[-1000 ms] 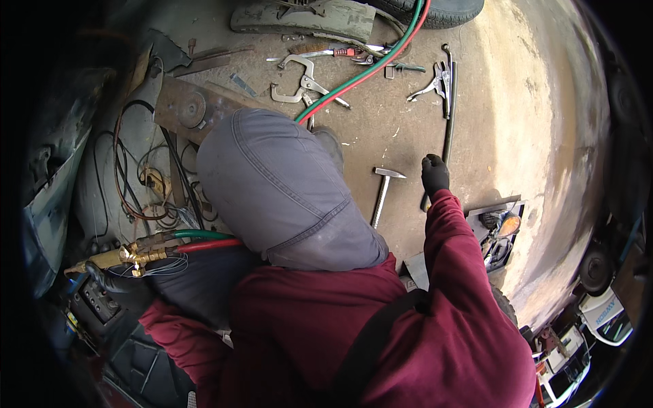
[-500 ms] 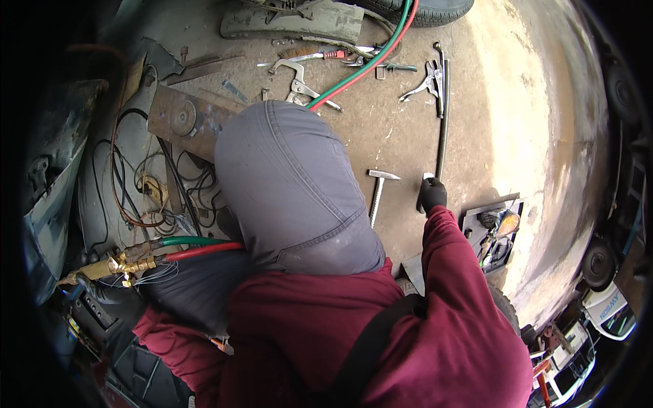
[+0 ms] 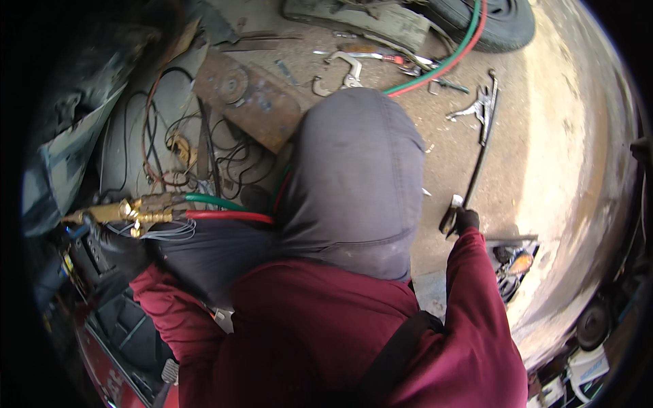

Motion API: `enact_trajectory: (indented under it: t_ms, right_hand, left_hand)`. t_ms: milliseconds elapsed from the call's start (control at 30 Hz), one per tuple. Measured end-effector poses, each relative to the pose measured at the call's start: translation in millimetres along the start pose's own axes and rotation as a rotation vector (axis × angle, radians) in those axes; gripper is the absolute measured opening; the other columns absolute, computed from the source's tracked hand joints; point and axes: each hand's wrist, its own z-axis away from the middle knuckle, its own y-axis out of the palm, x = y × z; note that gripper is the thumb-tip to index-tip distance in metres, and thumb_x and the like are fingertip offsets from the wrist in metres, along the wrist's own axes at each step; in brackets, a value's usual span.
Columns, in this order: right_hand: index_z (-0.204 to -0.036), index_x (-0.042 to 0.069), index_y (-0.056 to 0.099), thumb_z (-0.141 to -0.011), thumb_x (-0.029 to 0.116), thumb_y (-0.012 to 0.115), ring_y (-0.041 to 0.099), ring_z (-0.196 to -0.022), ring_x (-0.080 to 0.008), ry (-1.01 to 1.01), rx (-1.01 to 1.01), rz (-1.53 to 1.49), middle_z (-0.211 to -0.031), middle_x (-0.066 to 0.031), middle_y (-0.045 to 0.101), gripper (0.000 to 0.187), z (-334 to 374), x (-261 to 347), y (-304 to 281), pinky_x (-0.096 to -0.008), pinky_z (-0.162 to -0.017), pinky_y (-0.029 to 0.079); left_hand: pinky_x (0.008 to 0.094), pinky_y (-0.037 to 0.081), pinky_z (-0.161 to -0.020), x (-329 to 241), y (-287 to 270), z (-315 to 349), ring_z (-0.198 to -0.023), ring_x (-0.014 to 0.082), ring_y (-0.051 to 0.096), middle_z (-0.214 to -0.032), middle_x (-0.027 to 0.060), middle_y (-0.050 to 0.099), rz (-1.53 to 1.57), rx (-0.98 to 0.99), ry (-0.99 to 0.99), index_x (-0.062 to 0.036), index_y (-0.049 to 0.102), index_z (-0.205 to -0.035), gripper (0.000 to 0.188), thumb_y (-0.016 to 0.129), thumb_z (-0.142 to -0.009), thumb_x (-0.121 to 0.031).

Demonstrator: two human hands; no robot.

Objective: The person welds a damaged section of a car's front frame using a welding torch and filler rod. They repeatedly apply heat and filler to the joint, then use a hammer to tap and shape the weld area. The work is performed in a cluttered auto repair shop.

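My gloved left hand is closed around a brass gas torch, at the left by my thigh. A green hose and a red hose run from the torch toward my leg. A coil of thin wire hangs just below it. On the right, my gloved right hand grips a small dark object with a pale top; its kind is unclear. Beyond that hand, a long dark bar lies on the floor. My grey-trousered knee fills the middle and hides the floor beneath.
Locking pliers, a C-shaped clamp and a red-handled brush lie ahead. A tire rests at the far right. A rusty steel plate and tangled cables lie at left. A tray of small items sits right.
The view has shifted, moving the floor items rightward and downward. My right hand has drawn back slightly with the dark object. The hammer is now almost wholly hidden behind my knee.
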Motion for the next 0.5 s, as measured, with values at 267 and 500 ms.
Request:
enact_trajectory:
  t_ms: [267,500]
  right_hand:
    - [-0.125,0.000,0.063,-0.108,0.029,0.057,0.070,-0.117,-0.0415,-0.038,-0.137,0.095,-0.132,-0.0248,0.067,0.035,12,-2,83,-0.0546,-0.100,0.056]
    - [-0.127,-0.001,0.062,-0.109,0.027,0.056,0.070,-0.114,-0.0398,-0.218,-0.100,-0.086,-0.132,-0.0230,0.067,0.035,42,35,49,-0.0535,-0.098,0.057]
  left_hand:
    - [0.0377,0.055,-0.099,-54,76,35,-0.112,0.0193,0.064,-0.127,0.0109,0.064,-0.025,-0.251,0.003,-0.0009,0.057,-0.138,0.050,0.042,-0.118,-0.045]
    - [0.0389,0.063,-0.092,-27,61,40,-0.110,0.0204,0.069,-0.129,0.0180,0.065,-0.257,-0.119,0.266,-0.0008,0.053,-0.143,0.050,0.045,-0.117,-0.043]
